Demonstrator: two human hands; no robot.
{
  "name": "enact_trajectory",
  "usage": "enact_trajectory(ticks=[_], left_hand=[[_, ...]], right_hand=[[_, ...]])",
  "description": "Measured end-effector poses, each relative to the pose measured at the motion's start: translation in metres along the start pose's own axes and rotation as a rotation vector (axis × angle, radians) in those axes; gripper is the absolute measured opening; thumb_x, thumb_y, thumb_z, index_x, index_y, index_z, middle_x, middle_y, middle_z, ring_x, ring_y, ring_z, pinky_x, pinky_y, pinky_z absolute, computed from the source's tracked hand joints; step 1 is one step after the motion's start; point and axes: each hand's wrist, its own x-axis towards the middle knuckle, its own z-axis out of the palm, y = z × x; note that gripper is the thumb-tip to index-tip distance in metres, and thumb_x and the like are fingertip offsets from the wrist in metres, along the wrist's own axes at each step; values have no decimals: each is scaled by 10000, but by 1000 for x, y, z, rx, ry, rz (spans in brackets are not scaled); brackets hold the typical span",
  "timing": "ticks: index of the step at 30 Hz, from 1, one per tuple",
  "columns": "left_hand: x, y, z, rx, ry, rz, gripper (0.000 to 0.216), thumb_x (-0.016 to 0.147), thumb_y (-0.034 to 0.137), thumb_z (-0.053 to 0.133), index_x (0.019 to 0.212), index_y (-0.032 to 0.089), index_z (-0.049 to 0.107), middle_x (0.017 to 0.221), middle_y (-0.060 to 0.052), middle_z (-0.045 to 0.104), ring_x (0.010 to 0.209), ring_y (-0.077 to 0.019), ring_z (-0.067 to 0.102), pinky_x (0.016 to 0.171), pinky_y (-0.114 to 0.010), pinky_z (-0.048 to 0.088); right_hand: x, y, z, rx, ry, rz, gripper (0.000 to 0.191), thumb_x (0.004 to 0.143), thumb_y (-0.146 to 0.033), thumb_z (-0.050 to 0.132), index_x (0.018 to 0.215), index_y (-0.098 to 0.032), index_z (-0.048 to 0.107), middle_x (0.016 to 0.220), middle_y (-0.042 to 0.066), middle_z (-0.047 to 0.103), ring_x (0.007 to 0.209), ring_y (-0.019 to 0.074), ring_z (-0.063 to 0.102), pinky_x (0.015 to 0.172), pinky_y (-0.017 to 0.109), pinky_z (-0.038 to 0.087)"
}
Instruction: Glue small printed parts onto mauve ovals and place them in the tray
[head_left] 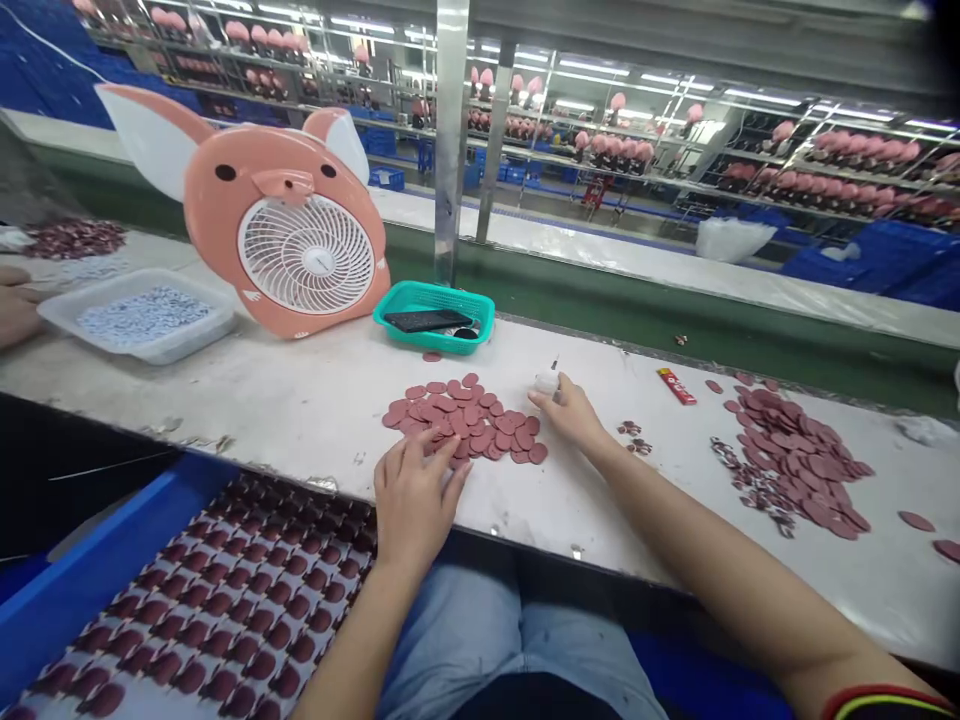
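A spread of flat maroon oval discs [465, 418] lies on the white worktop in front of me. My left hand [414, 490] rests at the near edge of this spread, fingers apart, fingertips on or just above the discs. Whether a disc is under them I cannot tell. To the right of the discs, my right hand [571, 412] is closed around a small whitish needle-tip bottle [547, 382], its thin tip pointing up. Most of the bottle's body is hidden by the fingers. Just right of that wrist lie a few small brown-and-white pieces [634, 437].
A green basket [435, 345] holding a dark phone-like object stands behind the discs, beside a pink pig-shaped fan [315, 255]. More discs [802, 455] and a red packet [677, 386] lie right. At left are a white tray [154, 345], another person's hand [16, 308] and a blue crate [97, 530].
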Motion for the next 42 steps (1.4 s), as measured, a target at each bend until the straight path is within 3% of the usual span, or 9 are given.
enact_trajectory(ticks=[7, 13, 17, 20, 25, 29, 33, 36, 42], left_hand=[[16, 5, 3, -108, -11, -57, 157, 916, 288, 668, 940, 267, 822, 1060, -100, 792, 1086, -350, 623, 964, -518, 395], [15, 13, -11, -401, 49, -270, 216, 910, 393, 655, 919, 247, 813, 1070, -105, 784, 1085, -327, 644, 1014, -485, 425], [6, 30, -32, -718, -86, -460, 252, 932, 420, 637, 886, 225, 789, 828, -57, 799, 786, -235, 732, 742, -332, 559], [-8, 46, -44, -911, -157, -554, 218, 895, 396, 702, 825, 211, 793, 657, -32, 753, 643, -198, 713, 644, -276, 557], [-38, 64, -42, -1126, 7, -627, 265, 735, 364, 868, 973, 255, 822, 861, -55, 784, 787, -206, 721, 735, -294, 572], [-52, 70, -41, -1175, 177, -644, 232, 647, 250, 924, 865, 273, 846, 858, -49, 744, 823, -201, 684, 774, -292, 557], [-58, 72, -51, -1272, 258, -801, 213, 674, 312, 912, 862, 263, 825, 934, -68, 782, 850, -213, 724, 702, -278, 582], [-63, 67, -58, -1401, 239, -957, 251, 685, 379, 906, 860, 235, 798, 847, -58, 798, 729, -184, 732, 556, -225, 568], [-70, 56, -60, -1584, 231, -1100, 345, 712, 484, 877, 923, 226, 789, 807, -28, 775, 664, -119, 684, 523, -182, 562]], right_hand=[[-38, -18, -17, 244, -65, -78, 301, 971, -374, 675, 1168, -151, 631, 1162, 82, 670, 1023, 232, 668, 909, 445, 556], [-88, -47, -18, 554, -68, -87, 341, 880, -502, 684, 989, -206, 554, 903, 12, 652, 780, 177, 626, 746, 348, 558], [-106, -74, -12, 750, -185, -2, 385, 777, -475, 776, 920, -213, 533, 778, -31, 588, 562, 112, 514, 458, 232, 460], [-118, -89, -6, 875, -315, 78, 452, 665, -411, 875, 891, -201, 545, 741, -22, 610, 529, 103, 494, 403, 201, 402], [-147, -100, 9, 1076, -402, 255, 477, 770, -502, 789, 1006, -222, 484, 695, -50, 526, 493, 82, 426, 381, 163, 343], [-166, -98, 18, 1123, -486, 321, 461, 827, -517, 753, 1052, -230, 470, 679, -52, 522, 484, 88, 457, 387, 159, 386], [-176, -78, 11, 1068, -538, 327, 466, 930, -571, 609, 1225, -267, 415, 746, -19, 590, 539, 146, 567, 356, 168, 400], [-180, -57, -10, 788, -495, 177, 481, 969, -506, 566, 1332, -314, 314, 837, 2, 644, 584, 161, 606, 395, 193, 458], [-170, -51, -60, 76, -526, -205, 365, 958, -374, 632, 1310, -347, 537, 1220, 44, 707, 1037, 235, 725, 836, 296, 607]])
